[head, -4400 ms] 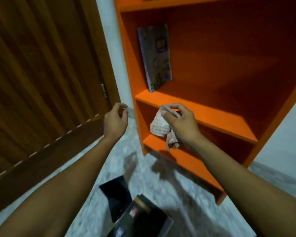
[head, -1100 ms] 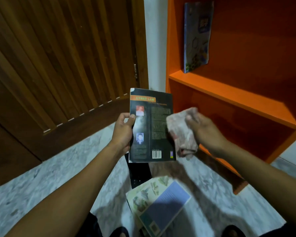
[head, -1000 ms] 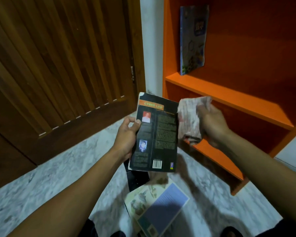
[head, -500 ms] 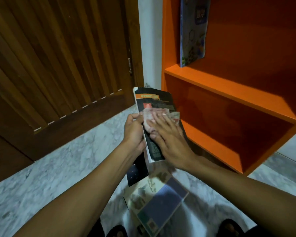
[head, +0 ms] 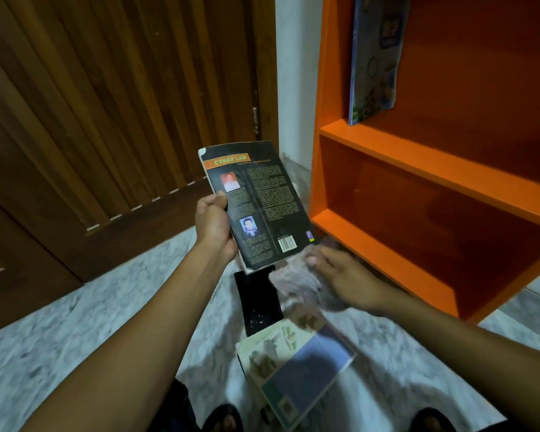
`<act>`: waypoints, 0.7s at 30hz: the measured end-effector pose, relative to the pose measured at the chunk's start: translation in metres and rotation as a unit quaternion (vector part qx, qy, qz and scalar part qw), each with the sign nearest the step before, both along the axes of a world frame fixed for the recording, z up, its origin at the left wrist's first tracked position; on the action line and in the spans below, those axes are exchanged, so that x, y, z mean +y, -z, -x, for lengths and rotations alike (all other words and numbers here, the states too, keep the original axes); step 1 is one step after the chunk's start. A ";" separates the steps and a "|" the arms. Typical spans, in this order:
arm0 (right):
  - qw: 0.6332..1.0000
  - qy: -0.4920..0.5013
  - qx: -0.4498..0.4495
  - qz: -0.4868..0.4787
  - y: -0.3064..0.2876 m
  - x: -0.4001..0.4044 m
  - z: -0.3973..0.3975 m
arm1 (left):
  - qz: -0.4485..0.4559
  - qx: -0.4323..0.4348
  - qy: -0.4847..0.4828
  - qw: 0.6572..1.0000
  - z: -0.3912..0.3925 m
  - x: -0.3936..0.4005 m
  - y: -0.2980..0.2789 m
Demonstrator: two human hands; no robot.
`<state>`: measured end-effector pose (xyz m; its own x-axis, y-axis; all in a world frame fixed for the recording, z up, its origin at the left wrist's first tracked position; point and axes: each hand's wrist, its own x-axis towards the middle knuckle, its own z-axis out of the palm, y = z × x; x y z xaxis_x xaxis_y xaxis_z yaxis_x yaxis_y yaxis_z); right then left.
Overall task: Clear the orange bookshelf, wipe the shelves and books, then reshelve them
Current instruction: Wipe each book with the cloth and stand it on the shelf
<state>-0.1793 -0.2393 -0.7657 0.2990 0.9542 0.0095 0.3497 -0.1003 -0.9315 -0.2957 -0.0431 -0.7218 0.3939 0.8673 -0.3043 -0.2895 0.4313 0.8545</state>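
My left hand (head: 214,226) grips a black paperback (head: 262,201) by its left edge, back cover toward me, with an orange title band at the top. Just below the book's lower right corner, my right hand (head: 343,275) holds a crumpled pale cloth (head: 296,283), blurred by motion. The orange bookshelf (head: 418,157) stands at the right. One blue illustrated book (head: 374,57) leans upright against its left wall on the upper visible shelf. The lower shelf holds nothing.
On the marble floor (head: 75,338) below my hands lie a black book (head: 259,300) and a green-and-blue book (head: 296,366). A brown slatted wooden door (head: 106,104) fills the left. A white wall strip (head: 296,73) separates door and shelf. My feet show at the bottom edge.
My right hand has swept the cloth down the back cover, from its upper part to below its bottom edge. My left hand still holds the book, now tilted a little.
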 end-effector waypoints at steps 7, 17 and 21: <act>0.945 0.264 0.188 0.050 0.027 -0.004 -0.052 | -0.056 0.020 0.055 0.997 0.005 -0.006 -0.004; 0.887 0.171 0.410 -0.124 0.001 0.012 -0.037 | -0.049 0.086 0.128 0.987 -0.014 -0.031 0.010; 0.911 0.217 0.325 -0.134 0.002 0.014 -0.034 | -0.161 0.207 0.122 0.957 -0.015 -0.040 0.012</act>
<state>-0.1456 -0.2252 -0.7674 0.6722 0.7350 -0.0892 -0.3030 0.1631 -0.9389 -0.2807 -0.0831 -0.7338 0.4993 0.8404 -0.2106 0.1789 0.1378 0.9742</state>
